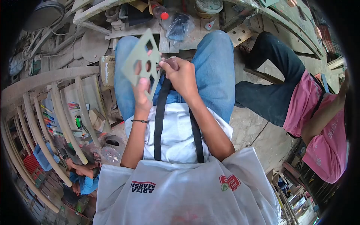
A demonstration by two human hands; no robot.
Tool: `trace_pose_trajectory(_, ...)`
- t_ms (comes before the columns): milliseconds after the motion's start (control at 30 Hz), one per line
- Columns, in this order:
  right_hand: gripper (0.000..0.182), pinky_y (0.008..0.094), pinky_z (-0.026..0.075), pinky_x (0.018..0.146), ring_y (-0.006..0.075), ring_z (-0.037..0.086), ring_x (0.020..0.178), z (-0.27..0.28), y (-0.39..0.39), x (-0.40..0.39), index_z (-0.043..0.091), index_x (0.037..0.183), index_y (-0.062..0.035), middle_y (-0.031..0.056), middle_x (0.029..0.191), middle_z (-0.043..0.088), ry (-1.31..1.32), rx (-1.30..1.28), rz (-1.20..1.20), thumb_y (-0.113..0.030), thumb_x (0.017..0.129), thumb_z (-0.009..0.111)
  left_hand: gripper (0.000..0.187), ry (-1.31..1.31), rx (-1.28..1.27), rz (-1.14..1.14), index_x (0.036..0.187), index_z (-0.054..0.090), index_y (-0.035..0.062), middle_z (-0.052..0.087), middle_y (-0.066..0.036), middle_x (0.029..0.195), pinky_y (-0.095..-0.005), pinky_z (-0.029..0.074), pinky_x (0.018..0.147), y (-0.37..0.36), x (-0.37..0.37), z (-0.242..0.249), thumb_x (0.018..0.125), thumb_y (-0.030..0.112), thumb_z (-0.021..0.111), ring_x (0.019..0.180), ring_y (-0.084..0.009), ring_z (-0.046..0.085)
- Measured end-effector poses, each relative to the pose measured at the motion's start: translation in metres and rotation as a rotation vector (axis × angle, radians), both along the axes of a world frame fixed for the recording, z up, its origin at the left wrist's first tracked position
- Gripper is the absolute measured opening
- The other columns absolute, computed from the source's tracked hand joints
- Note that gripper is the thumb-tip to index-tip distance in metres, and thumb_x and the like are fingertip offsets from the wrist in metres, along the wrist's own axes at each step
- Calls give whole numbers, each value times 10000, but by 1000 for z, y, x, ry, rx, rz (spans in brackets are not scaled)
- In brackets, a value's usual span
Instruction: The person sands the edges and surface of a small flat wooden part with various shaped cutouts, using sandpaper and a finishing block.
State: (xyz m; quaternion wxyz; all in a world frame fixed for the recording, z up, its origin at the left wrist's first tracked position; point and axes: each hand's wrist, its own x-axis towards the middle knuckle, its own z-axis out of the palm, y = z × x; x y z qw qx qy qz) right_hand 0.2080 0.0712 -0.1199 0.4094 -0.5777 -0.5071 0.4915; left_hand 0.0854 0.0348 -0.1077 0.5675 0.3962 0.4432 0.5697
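My left hand [142, 90] holds a flat, pale grey-green panel [129, 67] up at a tilt over my lap. The panel has several cut-out openings, both round and angular, and fingertips show through some of them. The thumb lies on its near face. Close against the panel's right side is my right hand [182, 77], its fingers curled in a pinch. What sits in that pinch, possibly a small brownish piece, is mostly hidden by the fingers.
Ahead of my knees, a wooden bench [191, 41] carries a plastic bag [180, 28], a red-capped bottle [164, 15] and a bucket [209, 6]. A curved slatted frame [56, 101] stands left. A person in pink [322, 138] sits right; another in blue [88, 183] is lower left.
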Motion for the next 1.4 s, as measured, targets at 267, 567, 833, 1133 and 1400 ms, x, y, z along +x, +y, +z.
trace_pose_trajectory(267,141,370,471,563,289,605,540,13,-1,-3,710,819,11,174,652,632,-34,-12,6,-128,827,690,815,-114,-6,-13,1487,253,-20,415,-258,1443,-396,287,1128,1,3,6,922,548,398,1315,-304,441)
trace_pose_trajectory(567,184,392,462,560,348,604,570,9,-2,-4,687,812,31,205,676,627,-44,12,-19,-152,818,707,821,-42,-62,36,1479,288,-25,458,-217,1395,-398,334,1103,-2,2,3,898,528,465,1284,-282,476)
trace_pose_trajectory(833,194,350,457,554,247,587,551,5,1,-3,685,827,37,168,626,607,-81,41,-24,-156,828,709,830,-18,-60,14,1471,294,-51,444,-220,1411,-393,325,1112,1,-1,4,885,504,491,1302,-289,457)
trace_pose_trajectory(1133,168,388,461,566,349,600,572,16,3,0,685,787,19,198,655,612,-60,20,21,-145,818,698,787,-153,20,81,1467,294,-65,412,-189,1455,-404,327,1113,2,4,-2,920,467,489,1338,-287,427)
trace_pose_trajectory(1400,156,296,472,566,145,610,583,-5,4,8,715,908,11,122,663,641,-159,138,104,-124,831,727,825,-263,-98,108,1466,304,-9,491,-250,1355,-443,361,1087,9,0,11,911,597,384,1236,-347,520)
